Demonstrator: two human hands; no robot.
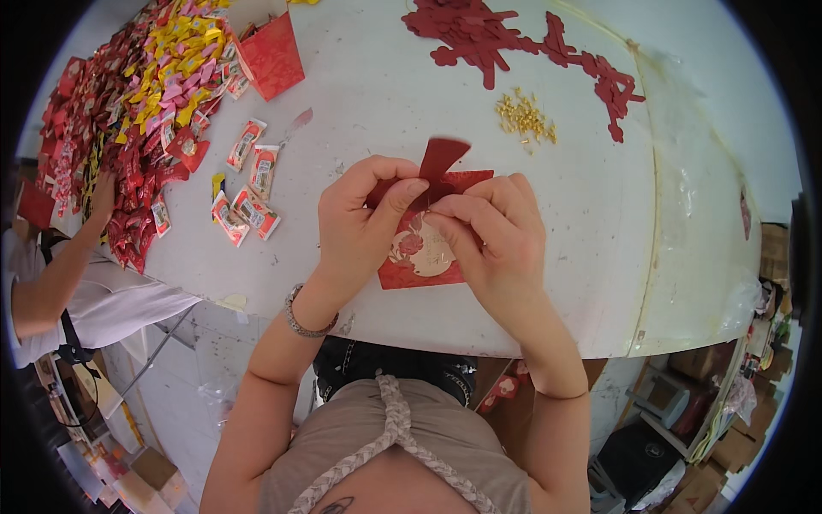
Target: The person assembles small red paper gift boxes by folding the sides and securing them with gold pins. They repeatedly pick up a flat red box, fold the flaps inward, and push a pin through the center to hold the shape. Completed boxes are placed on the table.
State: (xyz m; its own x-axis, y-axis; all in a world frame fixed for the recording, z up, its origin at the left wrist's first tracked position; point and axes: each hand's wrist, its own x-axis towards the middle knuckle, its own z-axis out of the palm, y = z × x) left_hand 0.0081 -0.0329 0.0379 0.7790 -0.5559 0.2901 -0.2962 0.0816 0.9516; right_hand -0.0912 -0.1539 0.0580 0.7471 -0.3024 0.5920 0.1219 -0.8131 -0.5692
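Note:
A red gift box with a floral print and a pale round panel lies on the table in front of me. My left hand pinches a dark red paper piece between thumb and fingers at the box's far side, and its free end sticks up. Close beside it, my right hand has thumb and forefinger pinched together on something small and thin, perhaps a brass paper fastener; the fingers mostly hide it. Both hands cover part of the box.
Loose gold fasteners lie beyond my right hand, with dark red flower-ended strips farther back. Wrapped sweets are scattered left, before a large sweet heap and an upright red box. Another person's hand reaches into the heap.

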